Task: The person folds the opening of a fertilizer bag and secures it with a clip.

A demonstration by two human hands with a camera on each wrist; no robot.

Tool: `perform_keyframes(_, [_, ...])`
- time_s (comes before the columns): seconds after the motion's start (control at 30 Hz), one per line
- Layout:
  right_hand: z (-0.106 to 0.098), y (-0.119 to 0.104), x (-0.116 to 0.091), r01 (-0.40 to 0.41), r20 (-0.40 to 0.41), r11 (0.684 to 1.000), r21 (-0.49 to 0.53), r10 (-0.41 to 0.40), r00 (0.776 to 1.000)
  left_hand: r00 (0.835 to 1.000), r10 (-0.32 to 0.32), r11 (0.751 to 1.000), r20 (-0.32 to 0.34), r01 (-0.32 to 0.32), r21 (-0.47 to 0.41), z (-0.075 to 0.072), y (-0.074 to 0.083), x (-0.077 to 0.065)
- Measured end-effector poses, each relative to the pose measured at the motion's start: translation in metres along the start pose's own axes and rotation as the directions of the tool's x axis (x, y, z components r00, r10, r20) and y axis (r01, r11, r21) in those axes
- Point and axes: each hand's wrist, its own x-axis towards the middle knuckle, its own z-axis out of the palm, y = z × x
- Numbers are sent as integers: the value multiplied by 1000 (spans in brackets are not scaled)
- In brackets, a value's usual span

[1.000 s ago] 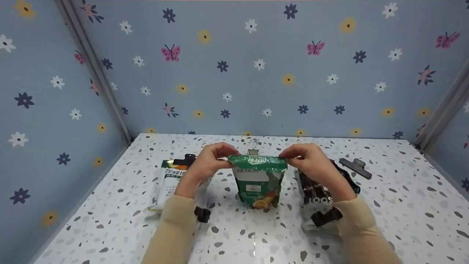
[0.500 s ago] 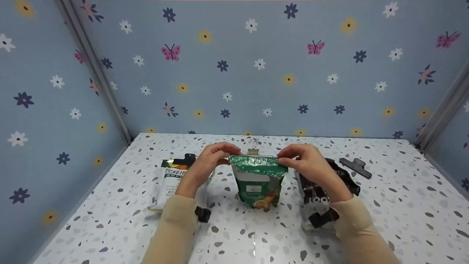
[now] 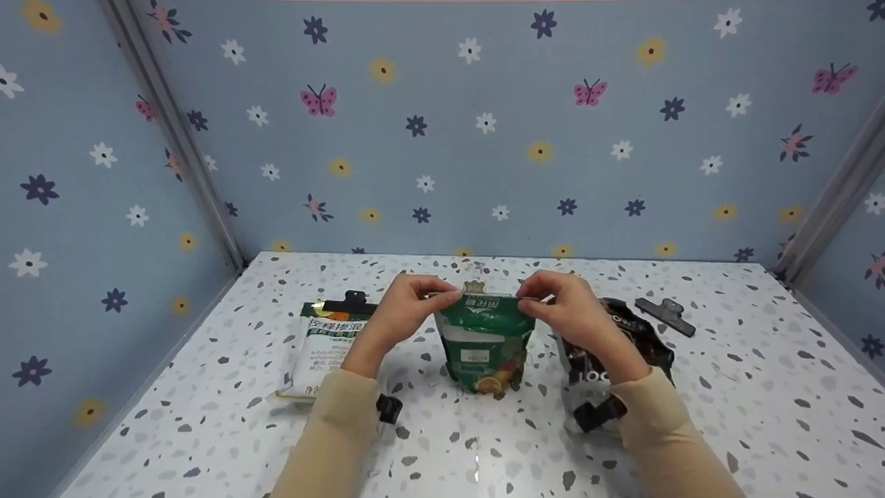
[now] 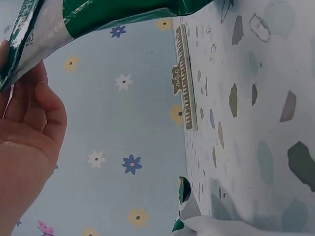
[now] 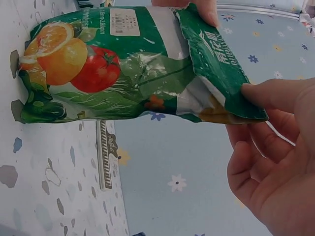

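A green food bag [image 3: 484,349] printed with fruit and vegetables stands upright mid-table, its top folded over toward the front. My left hand [image 3: 397,312] pinches the fold near its left end, thumb in front. At the other end, my right hand [image 3: 577,309] pinches the fold between thumb and fingers. In the right wrist view the folded flap [image 5: 219,64] hangs down over the bag's front, under the right thumb [image 5: 270,94]. The left wrist view catches only part of the bag [image 4: 118,12], with the left hand [image 4: 29,113] at its edge.
A white bag [image 3: 321,356] with a black clip [image 3: 349,304] across its top lies left. A dark bag [image 3: 646,339] lies right, partly behind the right arm. Beyond it rests another black clip [image 3: 665,318]. A brown-striped strip with a scalloped tab [image 4: 186,83] lies behind the green bag.
The top of the green bag has folded further down, and upside-down lettering now shows on the flap. Both hands have shifted slightly inward along the fold. The left thumb has come onto its front.
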Motion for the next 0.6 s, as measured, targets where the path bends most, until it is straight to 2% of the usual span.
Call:
perform_keyframes(0.13, [2,-5,2,50,7,997,-52,-49,999,999,-13,1000,-33,13,14,3,1,2])
perform_keyframes(0.2, [5,-9,5,86,14,990,-110,-85,996,999,-22,1000,-33,22,15,5,9,0])
perform_keyframes(0.23, [7,-12,8,102,20,984,-143,-100,995,999,-25,1000,-31,25,13,5,15,-1])
perform_keyframes(0.33, [13,-23,16,150,51,958,-245,-142,989,1000,-17,1000,-16,17,-4,4,17,-1])
perform_keyframes(0.37, [15,-27,19,158,66,949,-274,-145,987,1000,-7,1000,-10,7,-12,4,17,-2])
perform_keyframes(0.47, [22,-41,28,188,120,928,-320,-157,980,999,33,999,4,-33,-39,3,2,3])
perform_keyframes(0.6, [31,-54,39,216,185,909,-356,-158,970,997,75,996,-2,-75,-47,1,-2,3])
